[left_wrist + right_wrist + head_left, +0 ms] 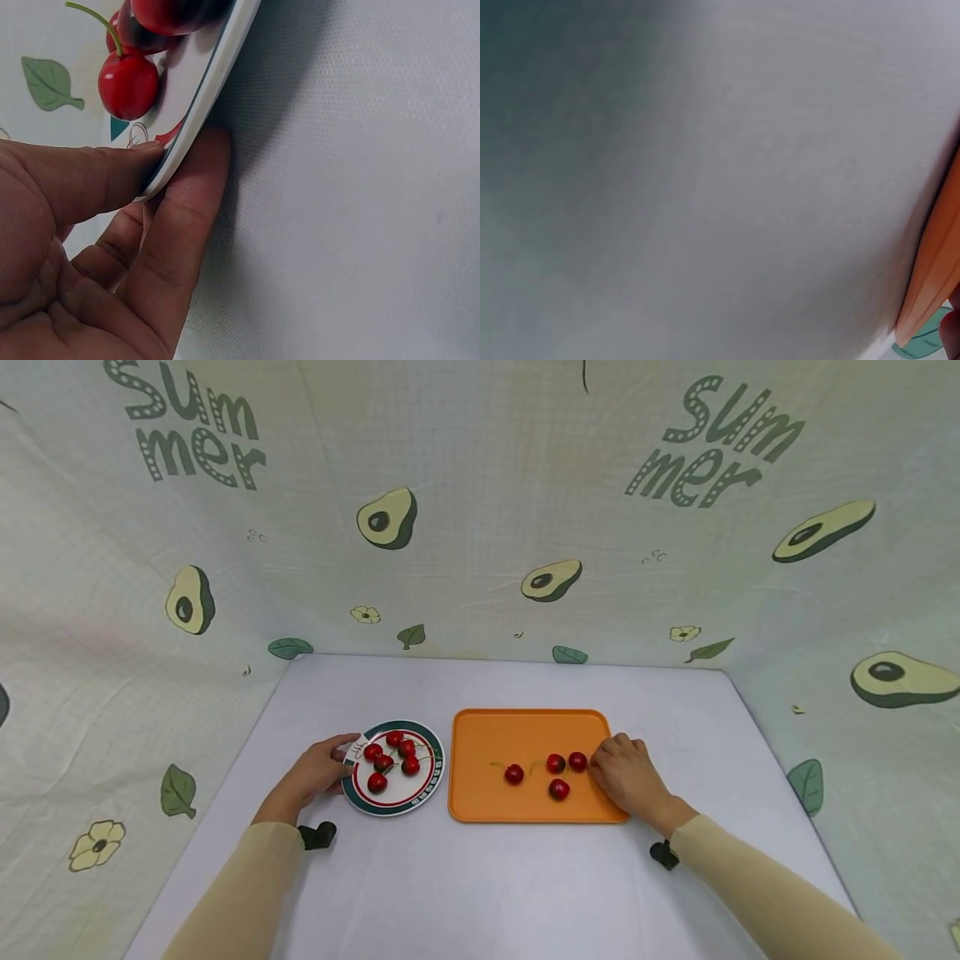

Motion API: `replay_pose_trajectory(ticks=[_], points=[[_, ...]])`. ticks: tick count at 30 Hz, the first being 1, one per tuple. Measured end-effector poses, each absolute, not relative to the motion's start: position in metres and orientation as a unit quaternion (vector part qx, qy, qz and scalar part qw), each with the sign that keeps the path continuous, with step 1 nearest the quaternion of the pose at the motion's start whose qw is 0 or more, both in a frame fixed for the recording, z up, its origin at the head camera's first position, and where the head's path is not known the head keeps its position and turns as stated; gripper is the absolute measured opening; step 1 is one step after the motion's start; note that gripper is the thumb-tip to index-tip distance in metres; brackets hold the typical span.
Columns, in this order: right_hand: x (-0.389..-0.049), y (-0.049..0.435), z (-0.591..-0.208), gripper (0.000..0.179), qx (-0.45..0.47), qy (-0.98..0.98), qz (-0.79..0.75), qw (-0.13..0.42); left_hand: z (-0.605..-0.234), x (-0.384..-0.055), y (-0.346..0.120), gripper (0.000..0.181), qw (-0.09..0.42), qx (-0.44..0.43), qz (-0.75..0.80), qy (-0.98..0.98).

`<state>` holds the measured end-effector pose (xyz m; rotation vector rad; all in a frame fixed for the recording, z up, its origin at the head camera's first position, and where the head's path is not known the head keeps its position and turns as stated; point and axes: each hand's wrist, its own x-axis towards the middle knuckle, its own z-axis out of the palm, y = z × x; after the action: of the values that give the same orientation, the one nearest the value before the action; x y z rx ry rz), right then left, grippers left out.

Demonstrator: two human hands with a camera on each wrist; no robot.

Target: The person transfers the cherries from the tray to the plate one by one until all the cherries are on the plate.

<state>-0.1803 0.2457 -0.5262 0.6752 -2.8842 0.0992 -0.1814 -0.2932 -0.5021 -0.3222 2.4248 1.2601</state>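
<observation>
My left hand pinches the left rim of a round plate with a green and red border. In the left wrist view the thumb lies on top of the rim and fingers are beneath it. Several red cherries sit on the plate. My right hand is over the right edge of an orange tray, close beside a cherry. Its fingertips are mostly hidden from the head view, so any hold is unclear. Other cherries lie on the tray, some with stems.
A white-covered table bears the plate and tray, which stand side by side with a narrow gap. Behind and at both sides hangs a pale cloth printed with avocados and leaves. Black wrist devices are at both wrists.
</observation>
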Motion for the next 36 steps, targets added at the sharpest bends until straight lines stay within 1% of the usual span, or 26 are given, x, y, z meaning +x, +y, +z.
replay_pose_trajectory(ticks=[13,22,31,36], points=[[-0.185,0.243,-0.524,0.013,0.223,-0.970,0.039,0.090,-0.501,-0.182,-0.294,0.069,0.193,-0.114,0.439,0.870],[-0.194,0.242,-0.505,0.014,0.218,-0.970,0.036,0.106,-0.502,-0.182,-0.295,0.068,0.193,-0.122,0.441,0.868],[-0.204,0.235,-0.500,0.020,0.231,-0.963,0.031,0.136,-0.502,-0.181,-0.293,0.068,0.189,-0.119,0.443,0.868],[-0.207,0.226,-0.495,0.022,0.238,-0.961,0.033,0.138,-0.502,-0.181,-0.293,0.068,0.187,-0.119,0.439,0.871]])
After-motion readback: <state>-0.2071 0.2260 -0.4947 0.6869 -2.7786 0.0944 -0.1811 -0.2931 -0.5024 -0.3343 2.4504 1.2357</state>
